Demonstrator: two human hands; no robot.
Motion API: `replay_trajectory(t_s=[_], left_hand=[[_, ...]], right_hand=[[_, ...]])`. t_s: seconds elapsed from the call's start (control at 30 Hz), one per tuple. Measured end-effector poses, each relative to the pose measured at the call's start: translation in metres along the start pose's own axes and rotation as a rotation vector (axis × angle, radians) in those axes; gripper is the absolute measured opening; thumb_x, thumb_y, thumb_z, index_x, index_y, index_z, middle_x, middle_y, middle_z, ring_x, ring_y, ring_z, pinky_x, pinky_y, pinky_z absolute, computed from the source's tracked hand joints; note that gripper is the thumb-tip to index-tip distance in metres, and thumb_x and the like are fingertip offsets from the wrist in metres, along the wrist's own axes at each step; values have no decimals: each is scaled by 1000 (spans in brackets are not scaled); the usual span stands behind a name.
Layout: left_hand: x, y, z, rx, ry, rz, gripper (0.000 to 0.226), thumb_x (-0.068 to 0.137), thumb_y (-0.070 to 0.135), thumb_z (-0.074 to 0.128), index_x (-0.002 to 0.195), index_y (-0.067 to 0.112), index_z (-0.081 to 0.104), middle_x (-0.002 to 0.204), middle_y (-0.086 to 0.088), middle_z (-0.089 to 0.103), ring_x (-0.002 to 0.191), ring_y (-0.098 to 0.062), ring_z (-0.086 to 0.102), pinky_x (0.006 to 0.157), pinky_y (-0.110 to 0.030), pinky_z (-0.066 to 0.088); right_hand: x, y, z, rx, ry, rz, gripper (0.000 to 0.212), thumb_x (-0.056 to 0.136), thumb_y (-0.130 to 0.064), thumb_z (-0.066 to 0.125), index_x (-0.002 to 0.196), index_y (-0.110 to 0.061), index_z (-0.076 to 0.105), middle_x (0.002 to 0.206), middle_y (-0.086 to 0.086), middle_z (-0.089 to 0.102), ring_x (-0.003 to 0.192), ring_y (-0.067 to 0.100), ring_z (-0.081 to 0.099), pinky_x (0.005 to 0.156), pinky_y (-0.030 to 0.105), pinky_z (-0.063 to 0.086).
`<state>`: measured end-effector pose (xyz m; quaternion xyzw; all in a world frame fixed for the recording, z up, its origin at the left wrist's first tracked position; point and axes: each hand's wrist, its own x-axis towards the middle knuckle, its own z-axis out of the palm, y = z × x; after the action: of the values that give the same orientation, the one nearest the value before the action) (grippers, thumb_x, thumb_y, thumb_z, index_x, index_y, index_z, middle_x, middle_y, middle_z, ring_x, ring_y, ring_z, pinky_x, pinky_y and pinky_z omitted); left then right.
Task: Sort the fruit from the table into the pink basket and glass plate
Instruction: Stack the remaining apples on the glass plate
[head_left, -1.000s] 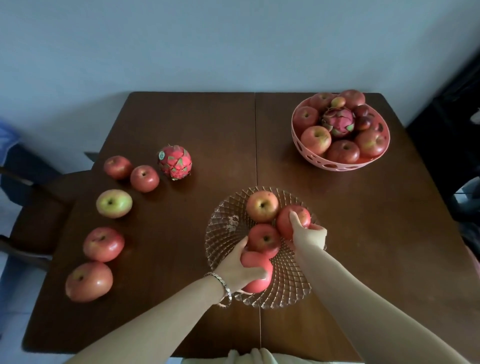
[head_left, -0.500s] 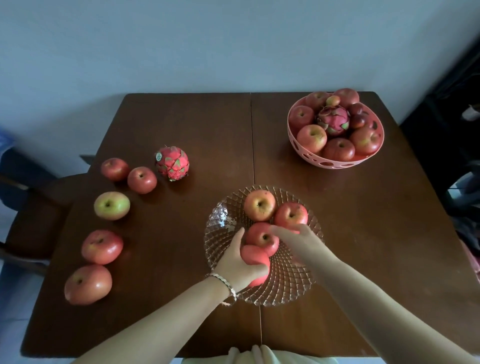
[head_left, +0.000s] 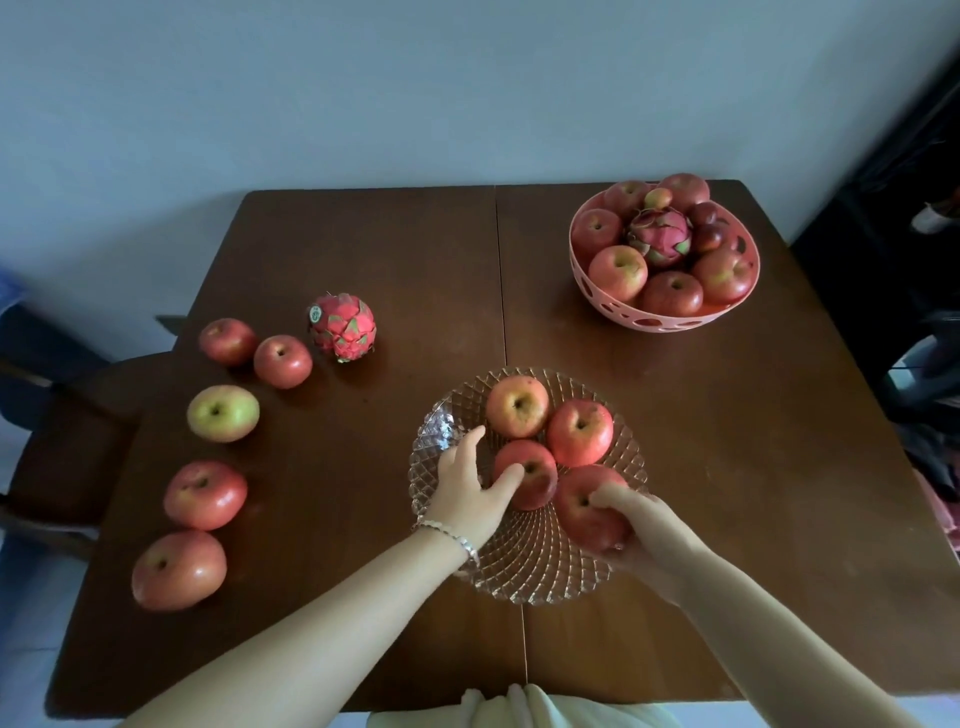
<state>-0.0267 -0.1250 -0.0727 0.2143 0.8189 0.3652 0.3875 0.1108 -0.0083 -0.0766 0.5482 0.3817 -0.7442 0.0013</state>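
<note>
The glass plate (head_left: 524, 577) sits at the table's near middle with several red apples on it. My right hand (head_left: 641, 535) grips a red apple (head_left: 582, 506) on the plate's right side. My left hand (head_left: 467, 486) is over the plate's left part, fingers spread, thumb touching the middle apple (head_left: 537, 467); it holds nothing. Two more apples (head_left: 517, 405) (head_left: 579, 431) lie at the plate's far side. The pink basket (head_left: 660, 319) at the far right is full of apples and a dragon fruit (head_left: 660, 236).
On the table's left lie several loose apples, among them a green-yellow one (head_left: 223, 413) and a large red one (head_left: 179, 569), plus a dragon fruit (head_left: 342, 326). A dark chair (head_left: 57, 415) stands off the left edge. The wooden table (head_left: 753, 467) has a centre seam.
The apple that my left hand held has passed to my right hand, which now grips it on the plate's right side. My left hand has let go and opened by the middle apple.
</note>
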Motion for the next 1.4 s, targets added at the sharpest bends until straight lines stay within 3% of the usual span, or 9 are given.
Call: replay_trajectory(t_s=[0.13, 0.23, 0.3, 0.43, 0.6, 0.7, 0.87, 1.03, 1.4], left_hand=[[18, -5, 17, -170, -101, -247, 63, 88, 35, 56, 142, 35, 24, 146, -6, 32, 113, -29, 56, 70, -34, 58], [23, -7, 26, -190, -104, -271, 59, 88, 34, 56, 139, 36, 27, 139, -6, 42, 109, -31, 60, 85, -45, 56], [25, -8, 28, -201, -99, -274, 57, 90, 30, 56, 138, 33, 27, 140, -7, 42, 108, -32, 61, 89, -42, 53], [25, -9, 28, -231, -112, -277, 54, 93, 24, 53, 140, 29, 27, 138, -8, 46, 94, -26, 66, 76, -33, 54], [24, -7, 31, -183, -71, -277, 52, 90, 28, 56, 136, 31, 31, 134, -7, 49, 107, -29, 62, 93, -44, 52], [22, -6, 33, -147, -44, -277, 51, 89, 33, 57, 133, 34, 32, 130, -6, 50, 111, -28, 59, 96, -47, 50], [21, -8, 32, -156, -16, -288, 51, 90, 32, 56, 135, 33, 33, 134, -1, 46, 114, -28, 53, 99, -46, 48], [20, -8, 34, -133, -4, -244, 51, 90, 32, 56, 136, 32, 33, 135, -3, 47, 115, -30, 53, 99, -48, 47], [21, -11, 33, -174, 9, -257, 56, 88, 35, 59, 138, 34, 33, 140, -1, 44, 121, -27, 50, 101, -48, 46]], right_hand=[[6, -1, -2, -500, 251, -135, 64, 70, -25, 74, 124, -13, 43, 102, 6, 53, 87, 23, 60, 67, 33, 55], [4, -8, -2, -833, 250, -265, 61, 68, -35, 71, 125, -20, 52, 114, 6, 43, 77, 13, 53, 50, 18, 43], [6, -10, -6, -979, 254, -356, 56, 73, -32, 70, 124, -19, 51, 113, 5, 46, 80, 13, 52, 55, 19, 44], [10, -15, -9, -1030, 233, -411, 46, 79, -29, 65, 118, -15, 46, 100, 5, 58, 81, 20, 59, 69, 31, 50], [11, 8, -7, -1094, 325, -599, 46, 87, -31, 59, 128, -16, 45, 127, 9, 47, 105, 27, 57, 81, 34, 49], [13, 26, -11, -1187, 345, -666, 76, 70, -42, 76, 132, -15, 43, 131, 9, 42, 117, 26, 48, 89, 36, 47], [23, 21, -14, -1260, 380, -729, 78, 54, -36, 84, 121, -12, 51, 114, 8, 50, 101, 30, 59, 75, 36, 51], [22, -5, -31, -1304, 182, -682, 75, 61, -36, 79, 124, -20, 41, 119, -3, 52, 95, 21, 60, 75, 28, 48], [22, -8, -31, -1350, 110, -660, 79, 65, -40, 76, 132, -23, 37, 129, -2, 40, 117, 17, 48, 89, 24, 44]])
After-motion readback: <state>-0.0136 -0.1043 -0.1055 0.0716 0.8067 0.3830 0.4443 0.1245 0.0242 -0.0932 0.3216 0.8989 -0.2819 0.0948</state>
